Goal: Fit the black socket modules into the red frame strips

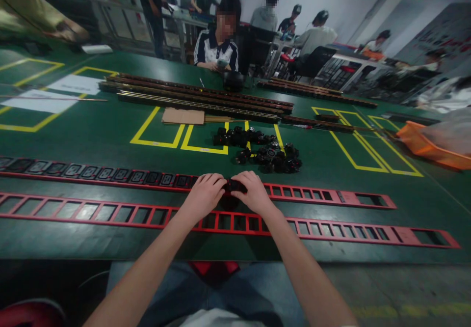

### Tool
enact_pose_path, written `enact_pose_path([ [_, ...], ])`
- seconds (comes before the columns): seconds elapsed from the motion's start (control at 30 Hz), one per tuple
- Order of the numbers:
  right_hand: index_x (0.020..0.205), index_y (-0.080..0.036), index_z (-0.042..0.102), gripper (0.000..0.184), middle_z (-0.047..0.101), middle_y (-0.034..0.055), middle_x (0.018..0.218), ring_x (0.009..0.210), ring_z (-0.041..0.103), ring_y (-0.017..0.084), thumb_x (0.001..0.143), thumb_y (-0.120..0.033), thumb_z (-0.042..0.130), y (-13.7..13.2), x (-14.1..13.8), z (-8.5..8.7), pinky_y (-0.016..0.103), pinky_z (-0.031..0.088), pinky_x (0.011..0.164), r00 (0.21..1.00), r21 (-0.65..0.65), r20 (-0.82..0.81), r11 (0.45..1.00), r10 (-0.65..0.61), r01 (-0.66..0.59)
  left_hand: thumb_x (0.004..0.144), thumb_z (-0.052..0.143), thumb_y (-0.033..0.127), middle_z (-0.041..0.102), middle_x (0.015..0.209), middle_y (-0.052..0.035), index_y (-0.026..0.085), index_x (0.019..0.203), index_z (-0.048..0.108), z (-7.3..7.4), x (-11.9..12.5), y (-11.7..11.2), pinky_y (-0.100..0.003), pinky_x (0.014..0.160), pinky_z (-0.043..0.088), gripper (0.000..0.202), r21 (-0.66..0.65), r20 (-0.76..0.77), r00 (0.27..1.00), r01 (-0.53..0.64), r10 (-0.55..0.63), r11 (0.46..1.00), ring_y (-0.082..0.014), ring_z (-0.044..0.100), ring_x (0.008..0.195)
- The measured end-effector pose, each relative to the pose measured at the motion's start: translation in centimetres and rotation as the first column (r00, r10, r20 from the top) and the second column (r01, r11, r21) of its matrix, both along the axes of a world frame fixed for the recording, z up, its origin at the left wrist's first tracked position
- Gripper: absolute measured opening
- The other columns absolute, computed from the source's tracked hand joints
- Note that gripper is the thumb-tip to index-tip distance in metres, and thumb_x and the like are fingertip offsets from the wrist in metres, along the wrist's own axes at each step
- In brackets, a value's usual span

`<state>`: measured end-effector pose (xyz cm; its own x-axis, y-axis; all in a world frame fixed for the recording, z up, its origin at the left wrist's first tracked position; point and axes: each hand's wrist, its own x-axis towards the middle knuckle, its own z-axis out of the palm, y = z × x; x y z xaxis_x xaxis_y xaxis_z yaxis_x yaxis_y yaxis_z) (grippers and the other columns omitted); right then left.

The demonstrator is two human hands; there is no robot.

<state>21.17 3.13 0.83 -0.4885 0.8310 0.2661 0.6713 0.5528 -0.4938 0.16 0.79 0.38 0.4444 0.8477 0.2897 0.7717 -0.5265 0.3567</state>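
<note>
My left hand (206, 193) and my right hand (254, 192) meet over the farther red slotted rail (305, 193). Between their fingertips is a small black part (235, 185), gripped from both sides and partly covered by the fingers. Whether it is seated in a slot, I cannot tell. Left of my hands, black square modules (105, 174) fill the slots of this rail; to the right its slots show bare. Nearer to me lies a second red slotted rail (147, 216), its slots unfilled. Just beyond my hands is a loose pile of black parts (270, 155).
Long dark strips (198, 102) lie stacked across the green table, by a brown cardboard piece (183, 116). White papers (75, 84) are at left, an orange bin (437, 145) at right. A person (217, 47) sits opposite; others work farther back.
</note>
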Motion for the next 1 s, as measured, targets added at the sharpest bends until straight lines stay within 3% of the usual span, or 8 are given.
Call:
enact_pose_path([
  [0.27,0.111,-0.023,0.064,0.029,0.061,0.0065,0.112,0.106,0.052,0.025,0.084,-0.025,0.07,-0.24,0.03,0.16,0.043,0.045,0.092,0.998,-0.012,0.063,1.0,-0.024,0.025,0.095,0.051,0.02,0.062,0.118,-0.0064,0.022,0.117,0.06,0.21,0.04,-0.08,-0.043,0.101,0.045,0.024,-0.008,0.006,1.0,0.002,-0.002,1.0,-0.023,0.055,0.113],
  [0.6,0.106,-0.023,0.064,0.015,0.064,0.0061,0.107,0.103,0.055,0.024,0.09,-0.024,0.064,-0.01,0.14,-0.09,0.042,0.047,0.089,1.0,-0.007,0.005,1.0,-0.023,0.023,0.095,0.05,0.02,0.063,0.118,-0.007,0.022,0.117,0.06,0.18,0.06,-0.1,-0.044,0.1,0.045,0.024,-0.007,0.02,1.0,0.006,-0.006,1.0,-0.0232,0.055,0.112],
  [1.0,0.101,-0.023,0.068,0.015,0.064,0.0051,0.102,0.099,0.056,0.023,0.087,-0.027,0.07,0.59,0.19,-0.04,0.04,0.049,0.086,0.997,0.004,0.08,1.0,-0.004,0.004,0.095,0.051,0.02,0.062,0.12,-0.0071,0.021,0.118,0.06,-0.1,-0.01,0.0,-0.044,0.101,0.045,0.025,0.001,0.004,1.0,0.008,-0.008,1.0,-0.0236,0.055,0.114],
])
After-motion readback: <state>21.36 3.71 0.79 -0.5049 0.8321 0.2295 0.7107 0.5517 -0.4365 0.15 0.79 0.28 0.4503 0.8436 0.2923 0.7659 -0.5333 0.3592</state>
